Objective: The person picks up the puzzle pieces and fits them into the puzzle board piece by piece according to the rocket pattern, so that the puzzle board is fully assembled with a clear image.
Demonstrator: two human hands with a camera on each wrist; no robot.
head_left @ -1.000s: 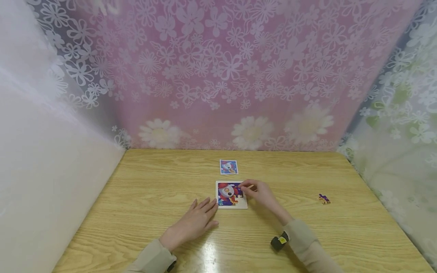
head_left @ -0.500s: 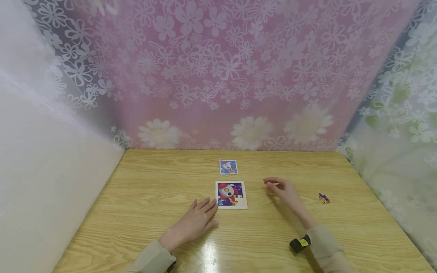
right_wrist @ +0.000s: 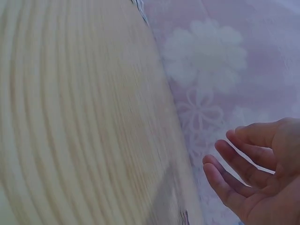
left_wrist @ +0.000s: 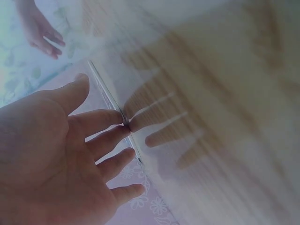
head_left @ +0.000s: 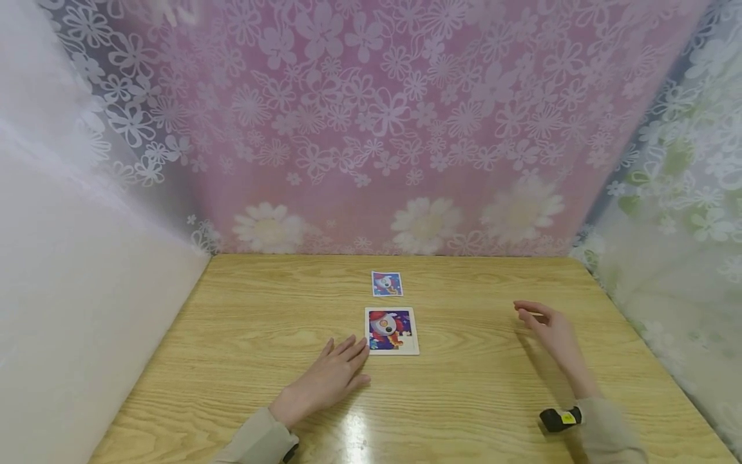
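A square jigsaw puzzle (head_left: 384,330) with a white border lies mid-table, showing a white-and-red cartoon character on purple. Its lower right corner is bare, pale backing. My left hand (head_left: 327,383) lies flat at its lower left, fingers spread and fingertips at the puzzle's edge. In the left wrist view those fingertips (left_wrist: 123,118) meet the thin edge of the board (left_wrist: 108,93). Well to the right, my right hand (head_left: 553,335) is over the table, loosely bent and holding nothing. In the right wrist view a small dark puzzle piece (right_wrist: 184,217) shows at the bottom; the hand hides it in the head view.
A small picture card (head_left: 387,284) with the same character lies behind the puzzle. The wooden table (head_left: 278,290) ends at a pink flowered curtain (head_left: 348,161) at the back. Pale walls (head_left: 75,258) stand at the sides.
My right hand has left the puzzle's right edge and moved far to the right, now covering the loose piece in the head view. The left hand has stayed at the puzzle.
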